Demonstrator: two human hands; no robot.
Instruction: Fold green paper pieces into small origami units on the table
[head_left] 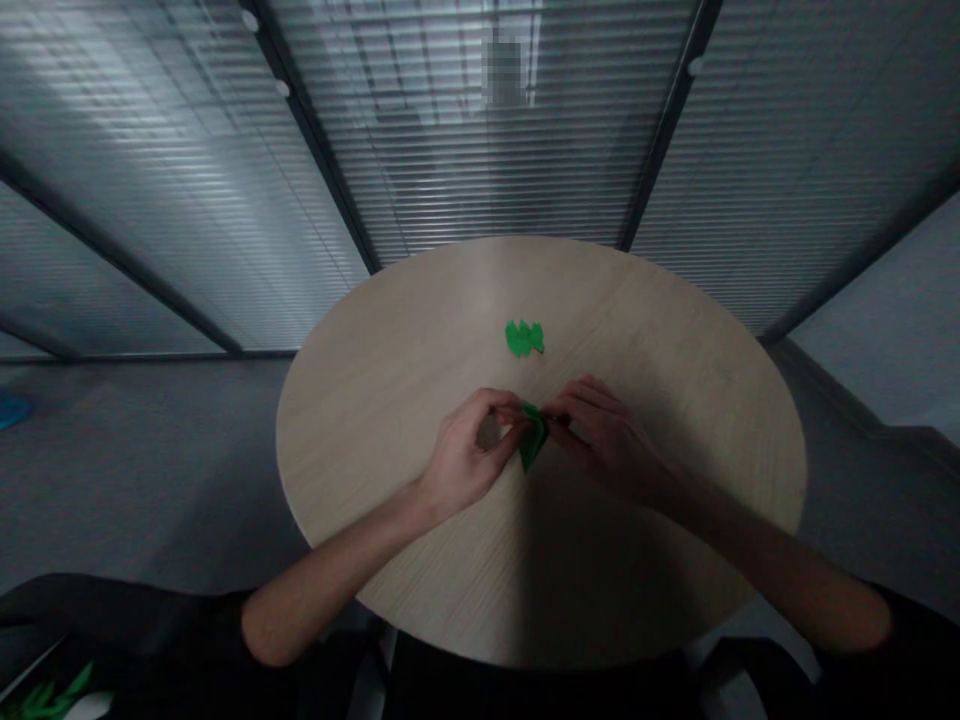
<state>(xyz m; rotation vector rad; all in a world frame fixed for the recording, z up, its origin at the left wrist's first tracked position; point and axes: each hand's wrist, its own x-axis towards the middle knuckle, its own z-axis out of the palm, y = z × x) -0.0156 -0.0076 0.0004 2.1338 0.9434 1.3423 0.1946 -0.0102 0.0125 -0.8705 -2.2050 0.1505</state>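
- Left hand (459,455): closed, fingers curled and thumb pressed in, pinching the left side of a folded green paper (533,435)
- Right hand (604,440): closed as well, fingers bent over the paper's right side, knuckles up
- Folded green paper: gripped between both hands above the table's middle, one pointed corner angled down toward the person; folds partly hidden behind the fingers
- Just ahead of the hands: a green paper piece (523,339) with three leaf-like lobes in a row, flat on the tabletop, apart from both hands
- Beneath it all: a round pale wood-grain table (390,420)
- Both bare forearms reaching in from black sleeves (885,610) at the lower corners
- Beyond the table: a glass partition (487,150) with horizontal blinds and dark frames, above a gray carpet floor (150,480)
- At the far left edge: a small blue object (11,410), too cut off to identify
- Lower left corner: a green and white leafy item (52,700), well apart from the hands
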